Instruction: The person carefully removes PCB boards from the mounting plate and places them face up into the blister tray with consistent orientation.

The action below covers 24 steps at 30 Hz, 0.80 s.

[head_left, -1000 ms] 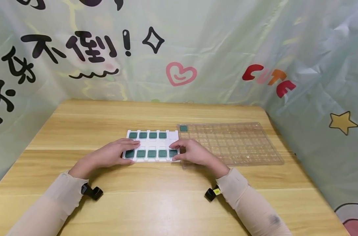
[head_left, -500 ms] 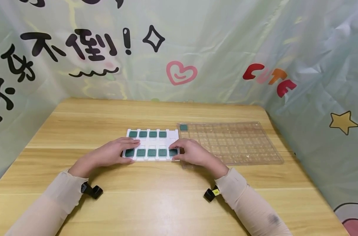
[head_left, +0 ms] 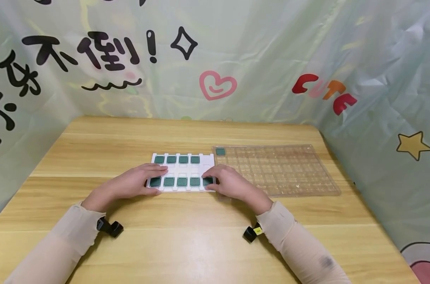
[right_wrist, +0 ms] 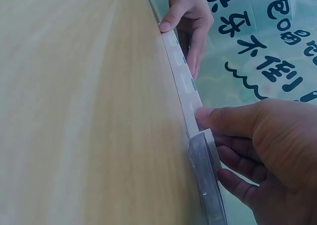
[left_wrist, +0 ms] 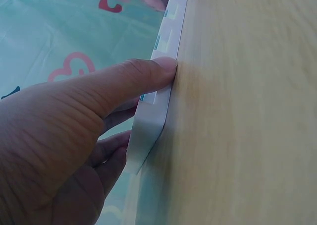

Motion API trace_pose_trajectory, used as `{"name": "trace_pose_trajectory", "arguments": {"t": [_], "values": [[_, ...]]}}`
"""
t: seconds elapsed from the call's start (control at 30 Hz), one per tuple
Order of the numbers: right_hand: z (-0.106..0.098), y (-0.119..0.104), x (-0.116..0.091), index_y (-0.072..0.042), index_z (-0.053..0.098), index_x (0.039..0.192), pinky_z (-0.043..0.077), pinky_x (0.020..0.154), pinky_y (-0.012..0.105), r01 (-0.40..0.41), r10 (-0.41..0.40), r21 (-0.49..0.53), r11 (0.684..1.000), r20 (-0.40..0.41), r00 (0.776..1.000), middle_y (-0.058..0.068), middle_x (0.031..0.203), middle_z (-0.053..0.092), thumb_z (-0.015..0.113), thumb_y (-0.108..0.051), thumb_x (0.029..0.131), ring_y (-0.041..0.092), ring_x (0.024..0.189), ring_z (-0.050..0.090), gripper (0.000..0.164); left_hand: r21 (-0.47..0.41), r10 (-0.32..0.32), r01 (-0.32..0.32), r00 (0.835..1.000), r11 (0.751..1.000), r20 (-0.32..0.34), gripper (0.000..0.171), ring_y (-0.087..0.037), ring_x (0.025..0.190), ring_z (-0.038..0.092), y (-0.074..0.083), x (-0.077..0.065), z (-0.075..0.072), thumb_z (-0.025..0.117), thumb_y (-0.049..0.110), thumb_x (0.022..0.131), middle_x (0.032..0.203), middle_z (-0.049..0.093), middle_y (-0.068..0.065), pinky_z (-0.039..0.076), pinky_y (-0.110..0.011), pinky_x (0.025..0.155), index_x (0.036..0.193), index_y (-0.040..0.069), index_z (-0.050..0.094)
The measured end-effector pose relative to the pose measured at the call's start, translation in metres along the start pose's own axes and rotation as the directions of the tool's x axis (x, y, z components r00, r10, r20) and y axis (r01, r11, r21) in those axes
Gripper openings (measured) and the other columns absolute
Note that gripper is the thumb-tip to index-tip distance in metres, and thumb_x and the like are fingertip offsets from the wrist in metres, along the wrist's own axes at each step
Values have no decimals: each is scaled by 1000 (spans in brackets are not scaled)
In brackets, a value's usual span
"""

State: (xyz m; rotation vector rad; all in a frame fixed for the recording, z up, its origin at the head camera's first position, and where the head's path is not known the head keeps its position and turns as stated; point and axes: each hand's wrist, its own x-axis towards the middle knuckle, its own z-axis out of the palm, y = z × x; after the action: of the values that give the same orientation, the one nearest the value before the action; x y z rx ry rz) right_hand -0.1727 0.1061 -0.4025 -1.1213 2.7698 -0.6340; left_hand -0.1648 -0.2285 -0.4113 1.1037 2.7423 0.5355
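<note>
Behind, printed sheet (head_left: pixel 264 47); below, wooden table (head_left: pixel 183 248), fingers (head_left: pixel 156 169) of both hands (head_left: pixel 131 182) (head_left: pixel 230 182) around white tray (head_left: pixel 184 171).

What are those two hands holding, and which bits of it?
A white tray: the left hand grips its left end, the right hand its right end.

White rectangular tray (head_left: pixel 184 170), lying flat, green chips (head_left: pixel 181 182) in two rows

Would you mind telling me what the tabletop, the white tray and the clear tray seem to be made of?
Tabletop: wood or wood-look laminate, slightly shiny, with visible grain.
White tray: probably matte plastic, given its even colour and crisp slots.
Clear tray: likely glossy plastic, since the tabletop shows through and it glints.
</note>
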Motion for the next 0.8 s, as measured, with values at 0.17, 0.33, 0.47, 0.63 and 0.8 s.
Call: {"name": "trace_pose_trajectory", "arguments": {"t": [0.17,0.33,0.47,0.63,0.8], "values": [[0,1,0,-13,70,120,44,101,39,26,-26,-25,999,3,1000,2,118,68,74,-29,89,21,115,59,35,1,3,-3,1000,1000,1,69,-37,137,37,0,0,0,73,38,88,148,46,-12,30,-54,110,142,2,50],[-1,0,0,-12,69,122,44,102,39,40,-40,-36,999,3,999,3,120,67,73,-30,90,22,116,58,37,-2,2,-2,1000,1000,-3,69,-36,137,37,0,1,0,73,37,87,148,46,-11,30,-54,110,142,2,50],[-1,-1,0,-12,70,120,44,101,38,48,-48,-44,998,-2,999,2,118,68,72,-30,90,21,114,59,35,3,2,-2,1000,1000,-3,69,-36,137,38,0,1,-1,74,37,87,147,46,-11,30,-53,110,142,2,51],[-1,0,1,-12,71,118,46,99,37,65,-66,-55,996,-9,998,2,116,68,73,-28,90,20,112,60,32,-2,-4,4,1000,1000,-7,69,-37,137,38,1,1,-2,75,35,87,147,47,-12,30,-54,110,142,1,51],[-1,0,1,-11,71,117,46,98,37,71,-72,-58,996,-14,997,2,115,69,73,-28,90,20,111,61,32,-1,-1,1,1000,1000,-6,69,-37,137,38,1,1,-2,74,35,87,147,47,-12,30,-54,110,142,1,51]]}}
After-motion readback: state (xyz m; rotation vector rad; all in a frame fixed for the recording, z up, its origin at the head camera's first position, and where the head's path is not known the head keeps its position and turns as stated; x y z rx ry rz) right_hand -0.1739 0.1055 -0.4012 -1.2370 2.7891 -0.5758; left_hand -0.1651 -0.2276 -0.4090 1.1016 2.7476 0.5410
